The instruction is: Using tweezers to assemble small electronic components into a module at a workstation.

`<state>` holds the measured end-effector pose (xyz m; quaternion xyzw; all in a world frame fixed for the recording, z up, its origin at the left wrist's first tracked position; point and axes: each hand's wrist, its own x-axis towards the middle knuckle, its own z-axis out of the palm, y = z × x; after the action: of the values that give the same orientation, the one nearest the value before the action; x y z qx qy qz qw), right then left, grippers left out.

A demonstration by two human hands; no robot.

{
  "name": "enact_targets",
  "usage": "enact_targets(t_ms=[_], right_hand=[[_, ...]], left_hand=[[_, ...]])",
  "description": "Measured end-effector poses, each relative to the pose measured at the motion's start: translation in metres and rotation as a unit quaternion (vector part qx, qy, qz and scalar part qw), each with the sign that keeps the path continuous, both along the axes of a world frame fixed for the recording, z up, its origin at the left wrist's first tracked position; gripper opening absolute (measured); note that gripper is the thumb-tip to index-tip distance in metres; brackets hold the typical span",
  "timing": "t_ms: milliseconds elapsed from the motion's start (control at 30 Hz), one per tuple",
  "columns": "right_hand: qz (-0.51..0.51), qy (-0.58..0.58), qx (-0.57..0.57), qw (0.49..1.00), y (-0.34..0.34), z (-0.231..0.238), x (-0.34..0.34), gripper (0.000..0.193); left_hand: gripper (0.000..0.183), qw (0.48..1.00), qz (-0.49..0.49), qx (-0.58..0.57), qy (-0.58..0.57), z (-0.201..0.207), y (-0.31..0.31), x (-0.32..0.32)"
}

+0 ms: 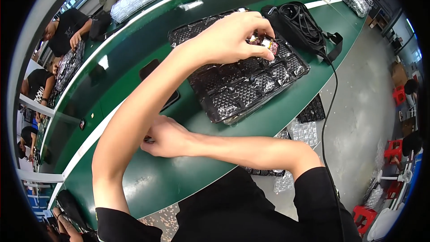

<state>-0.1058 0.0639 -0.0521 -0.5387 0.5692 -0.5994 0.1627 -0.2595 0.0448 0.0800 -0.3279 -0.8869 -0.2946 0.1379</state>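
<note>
My arms are crossed. The left forearm reaches up and right over the green table, and my left hand [239, 38] is above a black plastic tray [251, 80]. Its thumb and fingers are closed on a small electronic part [270, 45] with silver, yellow and reddish faces. A second similar piece shows beside it, half covered by the fingers. The tray has rows of textured pockets and looks stacked on others. Lower left, close to the tabletop, my right hand [170, 136] is curled shut. Something small and dark shows at its fingertips, too hidden to name.
A black bag [300, 27] with a coiled cable stands behind the tray; its cable hangs past the table edge. A flat dark object [172, 100] lies partly under my left forearm. Clear trays [303, 132] lie on the floor. Other people sit along the left, beyond the green divider.
</note>
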Motion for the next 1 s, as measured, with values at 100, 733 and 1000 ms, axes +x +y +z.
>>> enact_targets(t_ms=[100, 733, 1000], right_hand=[[0.002, -0.006, 0.001, 1.000, 0.003, 0.001, 0.001, 0.014], [0.030, 0.112, 0.054, 0.992, 0.008, 0.011, -0.003, 0.018], [0.030, 0.123, 0.055, 0.990, 0.004, 0.010, -0.006, 0.015]], left_hand=[[0.044, 0.996, -0.012, -0.073, -0.042, -0.006, 0.024, -0.044], [0.029, 0.944, 0.319, -0.086, 0.019, -0.057, -0.216, 0.115], [0.048, 0.772, 0.618, -0.147, -0.003, -0.118, -0.323, 0.328]])
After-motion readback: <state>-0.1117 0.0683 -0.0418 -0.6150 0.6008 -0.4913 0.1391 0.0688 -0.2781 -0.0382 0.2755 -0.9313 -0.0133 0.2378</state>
